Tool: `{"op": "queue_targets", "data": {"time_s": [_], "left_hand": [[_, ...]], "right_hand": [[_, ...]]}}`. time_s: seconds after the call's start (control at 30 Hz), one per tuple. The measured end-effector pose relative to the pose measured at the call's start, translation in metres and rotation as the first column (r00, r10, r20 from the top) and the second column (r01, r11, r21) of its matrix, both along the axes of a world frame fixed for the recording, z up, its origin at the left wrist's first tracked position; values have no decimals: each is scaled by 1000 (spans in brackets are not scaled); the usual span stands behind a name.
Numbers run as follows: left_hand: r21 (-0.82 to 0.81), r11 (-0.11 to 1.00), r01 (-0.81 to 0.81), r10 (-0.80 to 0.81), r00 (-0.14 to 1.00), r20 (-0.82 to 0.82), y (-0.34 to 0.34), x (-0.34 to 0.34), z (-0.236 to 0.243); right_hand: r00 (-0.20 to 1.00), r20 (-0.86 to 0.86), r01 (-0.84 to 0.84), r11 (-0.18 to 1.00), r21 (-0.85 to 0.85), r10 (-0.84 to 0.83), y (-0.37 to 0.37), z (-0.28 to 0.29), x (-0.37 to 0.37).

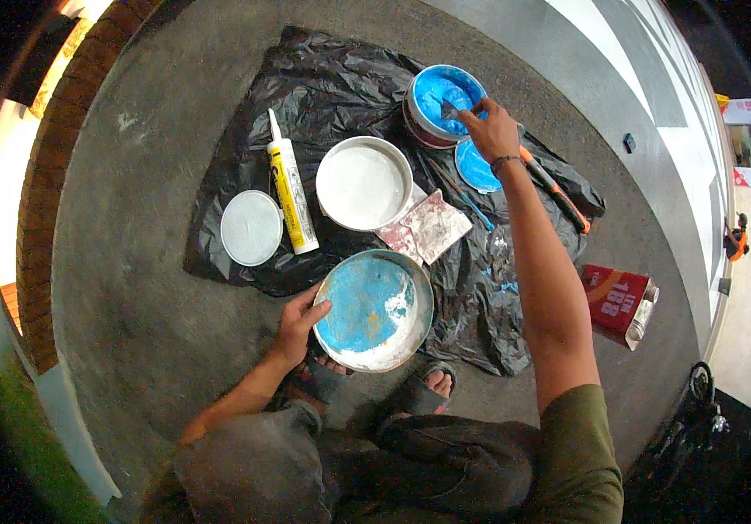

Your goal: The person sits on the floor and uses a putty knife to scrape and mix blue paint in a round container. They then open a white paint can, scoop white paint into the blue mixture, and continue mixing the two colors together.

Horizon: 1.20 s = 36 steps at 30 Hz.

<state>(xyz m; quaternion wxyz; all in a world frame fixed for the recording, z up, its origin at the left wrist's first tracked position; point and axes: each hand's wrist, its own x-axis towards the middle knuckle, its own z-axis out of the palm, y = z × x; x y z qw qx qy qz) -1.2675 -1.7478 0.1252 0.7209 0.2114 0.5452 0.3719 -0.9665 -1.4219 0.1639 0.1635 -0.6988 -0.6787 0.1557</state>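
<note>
In the near centre, a shallow round pan (pixel 426 304), smeared blue with white at right, is gripped by the left hand (pixel 298 327). What seems a scraper (pixel 450 111) is pinched by the right hand (pixel 492 133) at the far, blue-filled bucket (pixel 422 131).

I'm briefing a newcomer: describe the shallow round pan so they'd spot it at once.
Find the crumpled black plastic sheet. At its near side, the left hand grips a shallow round pan. Its inside is smeared part blue, part white, unlike the all-white tub beyond it or the bucket of blue paint.
</note>
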Motion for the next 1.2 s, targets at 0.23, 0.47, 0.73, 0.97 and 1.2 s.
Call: {"op": "queue_targets", "data": {"time_s": [0.23,0.47,0.73,0.97,1.2], "left_hand": [[24,1000,-21,20,1000,16,-3,1,-1],[58,998,31,-32,999,15,-5,-4,4],[63,984,166,-174,975,139,23,-17,63],[158,977,-141,119,983,139,82,-24,98],[324,930,-172,165,985,47,156,-12,109]], "right_hand": [[954,-254,158,987,-19,-158,-1,-33,21],[865,-448,263,965,22,-226,-6,-57,25],[666,-715,275,961,-31,-214,-19,-47,30],[646,-746,277,960,31,-162,-22,-20,46],[718,-674,290,955,66,-171,-19,18,45]]}}
